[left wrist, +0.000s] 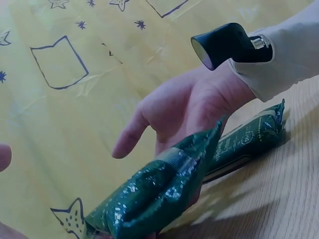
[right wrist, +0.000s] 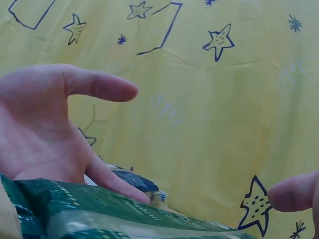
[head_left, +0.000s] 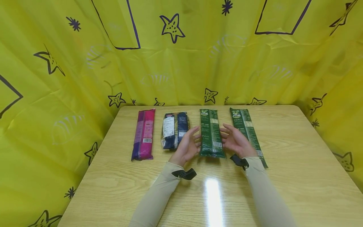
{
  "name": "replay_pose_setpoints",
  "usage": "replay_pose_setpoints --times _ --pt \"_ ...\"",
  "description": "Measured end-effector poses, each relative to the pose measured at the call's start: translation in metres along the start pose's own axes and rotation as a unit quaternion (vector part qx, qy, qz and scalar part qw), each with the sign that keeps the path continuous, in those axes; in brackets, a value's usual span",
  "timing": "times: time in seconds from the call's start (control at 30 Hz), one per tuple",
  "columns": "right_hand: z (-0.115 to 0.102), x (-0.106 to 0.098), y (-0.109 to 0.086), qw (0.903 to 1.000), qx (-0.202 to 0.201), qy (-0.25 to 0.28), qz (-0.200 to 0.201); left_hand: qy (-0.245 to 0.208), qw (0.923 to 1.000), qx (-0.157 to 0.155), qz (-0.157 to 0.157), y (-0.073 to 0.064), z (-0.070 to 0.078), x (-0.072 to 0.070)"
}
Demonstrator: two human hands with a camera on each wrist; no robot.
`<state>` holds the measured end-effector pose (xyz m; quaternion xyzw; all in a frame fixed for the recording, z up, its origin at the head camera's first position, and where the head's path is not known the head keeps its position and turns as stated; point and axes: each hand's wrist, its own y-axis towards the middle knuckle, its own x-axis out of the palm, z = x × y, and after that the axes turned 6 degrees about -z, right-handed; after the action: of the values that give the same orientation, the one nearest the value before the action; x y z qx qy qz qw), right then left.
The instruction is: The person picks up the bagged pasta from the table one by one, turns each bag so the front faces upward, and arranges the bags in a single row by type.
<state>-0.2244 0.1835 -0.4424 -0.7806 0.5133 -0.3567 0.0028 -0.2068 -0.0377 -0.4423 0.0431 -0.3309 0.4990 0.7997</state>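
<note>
A long green pasta packet (head_left: 210, 135) lies lengthwise between my two hands, its near end casting a shadow on the table. My left hand (head_left: 187, 146) is at its left side, palm inward and fingers extended toward its edge. Along the opposite edge, my right hand (head_left: 236, 142) mirrors this, thumb raised. In the left wrist view, the crinkled end of the packet (left wrist: 154, 191) hides the right hand's fingertips. The right wrist view has the left hand (right wrist: 40, 129) spread behind the packet (right wrist: 124, 214), its thumb clear of the wrapper.
Another green packet (head_left: 249, 129) lies slanted under and beyond my right forearm. Left of my left hand sit a dark blue packet with a clear window (head_left: 182, 123) and a pink and purple packet (head_left: 147, 132). A yellow curtain (head_left: 181, 63) hangs behind the wooden table (head_left: 113, 189).
</note>
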Motion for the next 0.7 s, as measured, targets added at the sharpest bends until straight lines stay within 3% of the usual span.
replay_pose_setpoints --times 0.37,0.7 --pt "0.0011 0.0019 0.0027 0.9975 -0.004 0.066 -0.025 0.042 0.9990 -0.015 0.009 -0.0001 -0.0006 0.0009" --pt "0.0006 0.0033 0.0014 0.9984 0.000 0.054 -0.020 0.076 0.9967 -0.021 0.022 -0.0001 -0.0001 0.0028"
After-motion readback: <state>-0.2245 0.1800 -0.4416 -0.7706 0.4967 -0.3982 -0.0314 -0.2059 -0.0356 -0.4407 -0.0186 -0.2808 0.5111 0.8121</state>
